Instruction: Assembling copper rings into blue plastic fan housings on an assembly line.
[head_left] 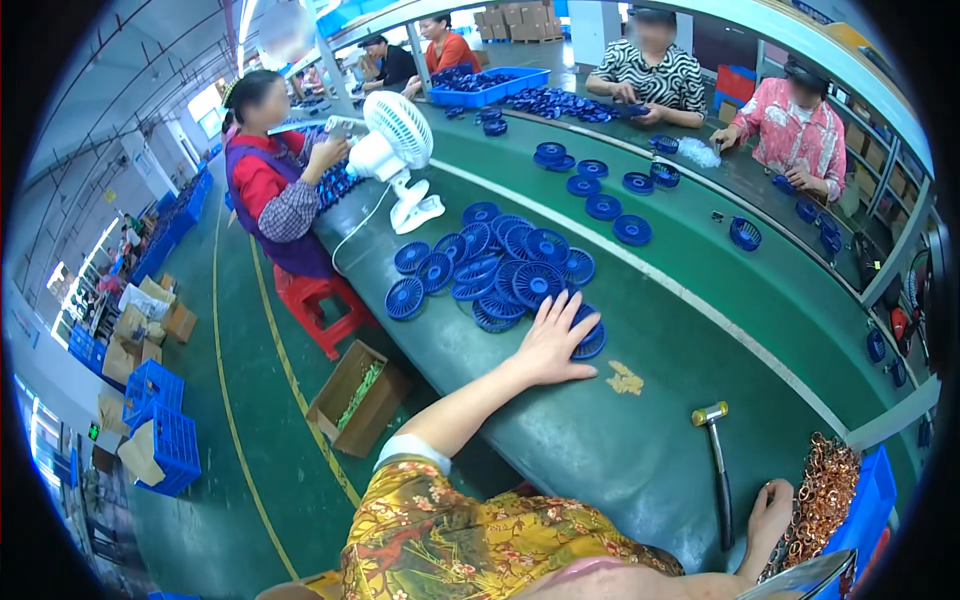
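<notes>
My left hand (553,345) reaches out flat over the near edge of a heap of round blue fan grilles (480,275), its fingers stretched. Under and beside its fingers is one blue grille (592,342), partly covered. At the lower right, my right hand (770,512) is closed with curled fingers, next to a pile of copper-coloured rings (828,480). Whatever it may hold is too small or hidden. Between the hands lies a hammer (718,470) with a yellow head and black handle. A small patch of yellowish bits (625,379) lies just right of my left hand.
A white desk fan (395,140) stands on the green bench beyond the heap. Past a pale divider, a green belt (700,255) carries several blue grilles. A blue bin (870,500) borders the rings. Co-workers sit across and at the left. A cardboard box (355,400) stands on the floor.
</notes>
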